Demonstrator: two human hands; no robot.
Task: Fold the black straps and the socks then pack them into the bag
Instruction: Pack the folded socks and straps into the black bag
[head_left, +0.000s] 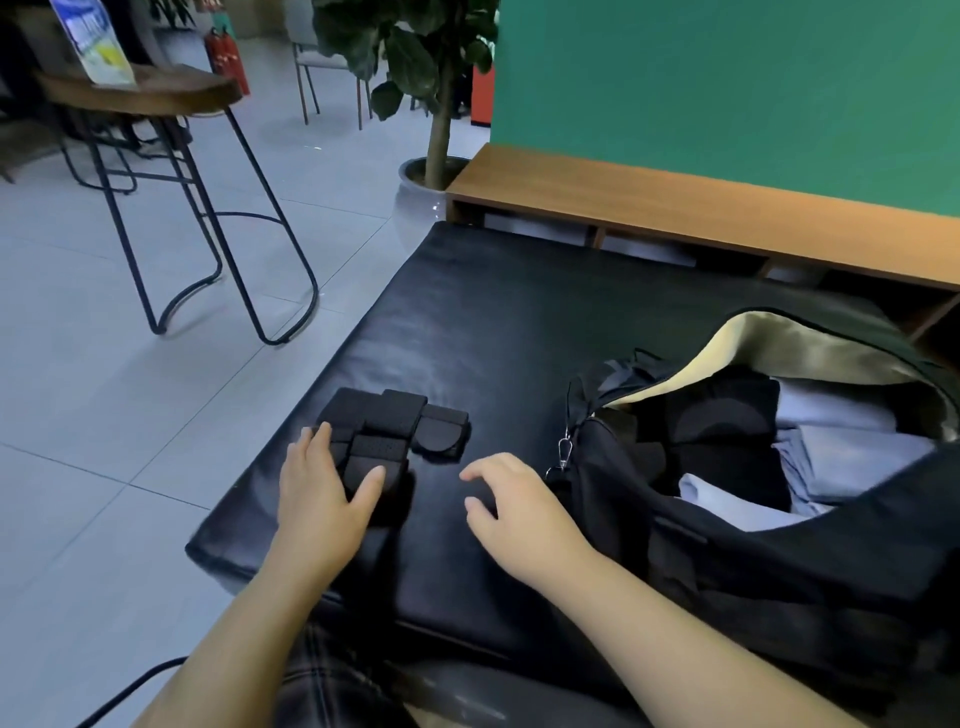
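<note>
A black padded bench (519, 312) carries the work. Its left edge runs from the far corner down toward the viewer, with grey tiled floor (104, 415) beyond it; its far edge lies close under a wooden shelf (675, 208) along a green wall (727, 93). The far half of the bench is bare, and a bare strip lies between the straps and the bag.

The folded black straps (387, 426) sit in a tight cluster near the left edge, on the near half. The left hand (322, 493) rests on their near side, fingers spread fairly wide and lightly bent over the nearest piece, thumb on its right side; whether it grips or only presses I cannot tell. The right hand (514, 514) hovers or rests on the bench just right of the straps, fingers loosely curled, holding nothing.

The bag (675, 582), black with a pale lining, lies on the right side of the bench, unzipped and gaping. Inside are black folded pieces (722, 421) toward its left end and white and pale blue folded cloth (852, 447) to the right. A metal clip (563, 449) hangs at its left end, near the right hand.

On the floor to the left stand a tall stool (208, 208) and a potted plant (436, 130).
</note>
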